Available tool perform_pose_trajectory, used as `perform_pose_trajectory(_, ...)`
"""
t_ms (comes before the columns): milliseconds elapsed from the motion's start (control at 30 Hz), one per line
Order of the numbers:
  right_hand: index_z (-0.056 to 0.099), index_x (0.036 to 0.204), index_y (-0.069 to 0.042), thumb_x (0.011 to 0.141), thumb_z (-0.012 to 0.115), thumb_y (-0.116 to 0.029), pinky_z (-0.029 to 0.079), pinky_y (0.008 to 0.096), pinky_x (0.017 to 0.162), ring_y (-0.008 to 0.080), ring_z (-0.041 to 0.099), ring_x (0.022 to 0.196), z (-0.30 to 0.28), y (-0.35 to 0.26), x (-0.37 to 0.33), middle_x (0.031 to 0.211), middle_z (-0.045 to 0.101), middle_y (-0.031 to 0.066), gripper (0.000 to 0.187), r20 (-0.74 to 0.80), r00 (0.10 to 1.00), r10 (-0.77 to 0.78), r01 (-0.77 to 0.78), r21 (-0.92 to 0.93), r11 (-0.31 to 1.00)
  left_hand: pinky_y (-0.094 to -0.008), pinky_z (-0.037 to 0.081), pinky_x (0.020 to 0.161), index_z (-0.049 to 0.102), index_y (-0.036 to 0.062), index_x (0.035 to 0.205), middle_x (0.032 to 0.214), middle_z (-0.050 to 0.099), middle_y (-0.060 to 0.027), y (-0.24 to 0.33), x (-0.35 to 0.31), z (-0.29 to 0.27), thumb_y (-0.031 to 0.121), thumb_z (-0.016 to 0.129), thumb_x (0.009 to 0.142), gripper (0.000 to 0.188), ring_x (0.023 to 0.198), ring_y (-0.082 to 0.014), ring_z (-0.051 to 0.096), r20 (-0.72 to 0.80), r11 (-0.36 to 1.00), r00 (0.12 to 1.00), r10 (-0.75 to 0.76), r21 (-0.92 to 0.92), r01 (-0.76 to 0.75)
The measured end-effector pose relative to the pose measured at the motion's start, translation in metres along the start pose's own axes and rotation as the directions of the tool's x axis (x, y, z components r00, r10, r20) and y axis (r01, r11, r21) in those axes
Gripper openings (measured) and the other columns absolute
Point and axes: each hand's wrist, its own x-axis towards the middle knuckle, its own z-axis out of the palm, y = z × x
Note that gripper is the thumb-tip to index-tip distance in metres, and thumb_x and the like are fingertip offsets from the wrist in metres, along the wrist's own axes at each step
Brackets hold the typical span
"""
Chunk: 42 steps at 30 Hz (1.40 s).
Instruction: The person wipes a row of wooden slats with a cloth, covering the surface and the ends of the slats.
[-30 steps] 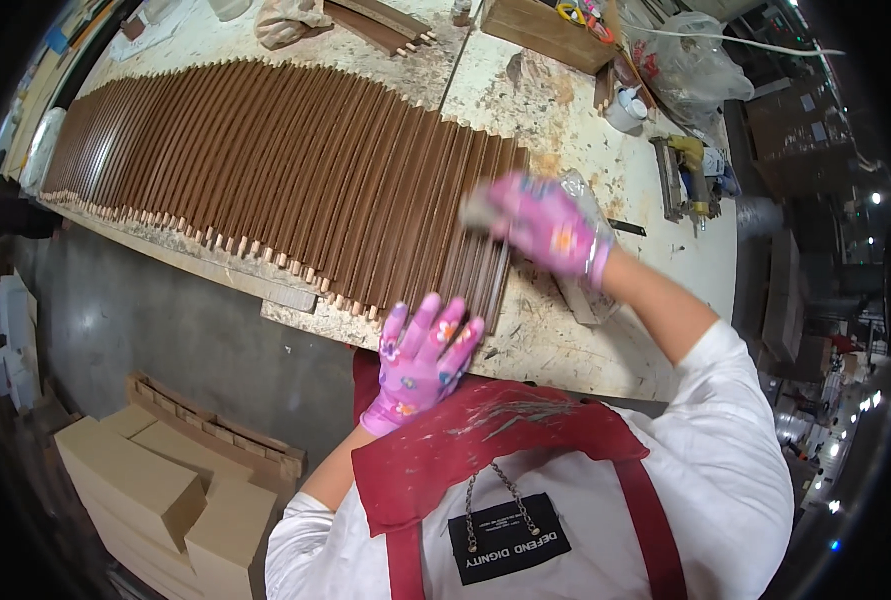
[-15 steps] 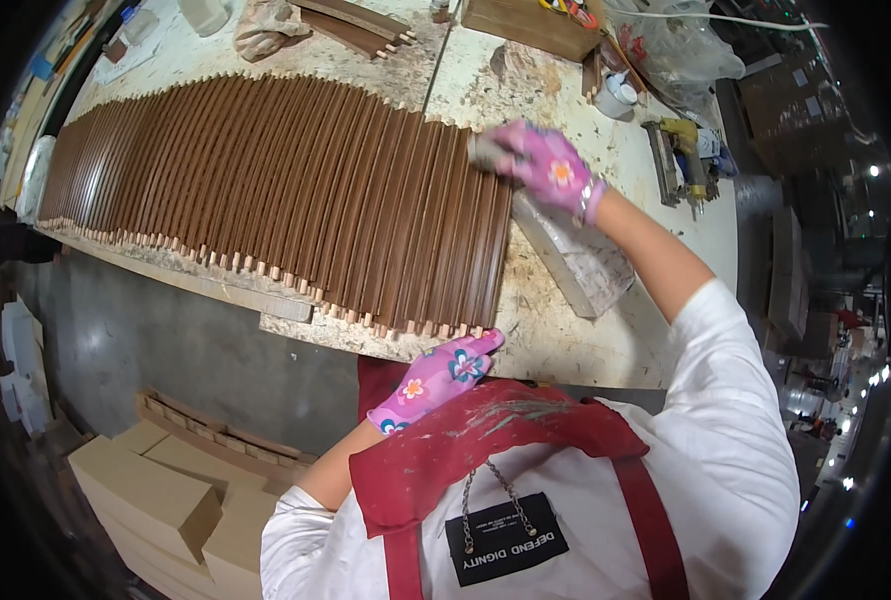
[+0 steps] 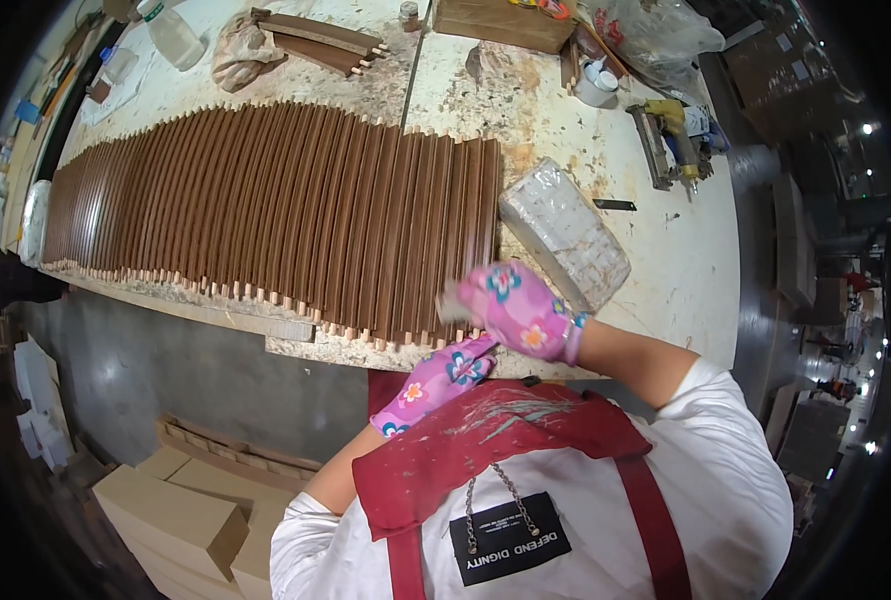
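Brown strips (image 3: 275,200) lie on the desk (image 3: 680,280) ahead-left, lengthwise away from me. My right hand (image 3: 517,310), nearer, pinches a blurred pale pad (image 3: 452,303) over their near ends; my left hand (image 3: 439,384) is just below, grip unclear.

A white shirt (image 3: 725,470) shows beneath a burgundy apron (image 3: 525,425) streaked with pale smears (image 3: 500,402), its matching straps (image 3: 655,525) flanking a black rectangular patch (image 3: 510,548) with white lettering (image 3: 525,549) and a metal chain (image 3: 510,485); pink gloves (image 3: 520,310) printed with bright flowers (image 3: 534,337) cover the left hand (image 3: 440,382) and right hand (image 3: 525,312).
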Motion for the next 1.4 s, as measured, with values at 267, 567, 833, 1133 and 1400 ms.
perform_pose_trajectory(267, 0.059, 0.129, -0.011, 0.095, 0.055, -0.028, 0.052, 0.0406, 0.093, 0.0347, 0.065, 0.099, -0.057, 0.034, -0.048, 0.117, 0.064, 0.0160, 0.039, -0.228, 0.917, 0.329, -0.259, 0.289, 0.922, -0.0345, 0.049, 0.101, 0.064, 0.0072, 0.124, 0.124, 0.067, -0.0088, 0.112, -0.012, -0.060, 0.024, 0.060, 0.099, 0.030, 0.116, -0.0180, 0.062, 0.129, 0.987, 0.992, 0.016, 0.158, -0.036)
perform_pose_trajectory(567, 0.049, 0.139, -0.004, 0.094, 0.062, -0.028, 0.045, 0.0403, 0.103, 0.0398, 0.056, 0.121, -0.042, 0.038, -0.004, 0.132, 0.057, 0.0219, 0.053, -0.586, 0.675, 0.449, -0.293, 0.345, 0.892, -0.0358, 0.038, 0.113, 0.046, 0.0130, 0.146, 0.144, 0.052, -0.0085, 0.178, 0.219, -0.167, 0.022, 0.045, 0.104, 0.042, 0.132, -0.0225, 0.049, 0.213, 0.649, 0.963, 0.168, 0.711, -0.271)
perform_pose_trajectory(833, 0.054, 0.136, -0.001, 0.093, 0.067, -0.022, 0.045, 0.0323, 0.101, 0.0214, 0.057, 0.118, 0.026, 0.010, 0.003, 0.131, 0.059, 0.0135, 0.049, -0.352, 0.487, 0.799, -0.154, 0.866, 0.475, -0.0260, 0.046, 0.062, 0.061, 0.0156, 0.134, 0.089, 0.066, -0.0003, 0.157, 0.325, -0.161, 0.000, 0.048, 0.092, 0.047, 0.070, -0.0090, 0.054, 0.569, 0.859, 0.778, -0.267, 0.506, -0.075)
perform_pose_trajectory(1133, 0.060, 0.121, -0.008, 0.091, 0.056, -0.032, 0.051, 0.0405, 0.076, 0.0278, 0.067, 0.081, -0.066, 0.046, 0.092, 0.099, 0.066, 0.0134, 0.039, -0.583, 0.522, 0.623, -0.767, -0.002, 0.641, -0.0268, 0.046, 0.067, 0.070, 0.0120, 0.109, 0.080, 0.062, 0.0043, 0.165, 0.347, -0.168, 0.029, 0.058, 0.098, 0.023, 0.073, -0.0067, 0.051, 0.670, 0.656, 0.676, -0.307, 0.664, -0.359)
perform_pose_trajectory(1400, 0.060, 0.097, -0.008, 0.088, 0.056, -0.021, 0.048, 0.0401, 0.067, 0.0247, 0.067, 0.074, -0.045, 0.018, 0.120, 0.085, 0.066, 0.0093, 0.017, -0.575, 0.624, 0.529, -0.754, -0.264, 0.602, -0.0268, 0.047, 0.069, 0.070, 0.0122, 0.114, 0.091, 0.065, 0.0049, 0.128, 0.364, -0.190, 0.027, 0.060, 0.097, 0.024, 0.076, -0.0076, 0.053, 0.625, 0.647, 0.737, -0.258, 0.678, -0.349)
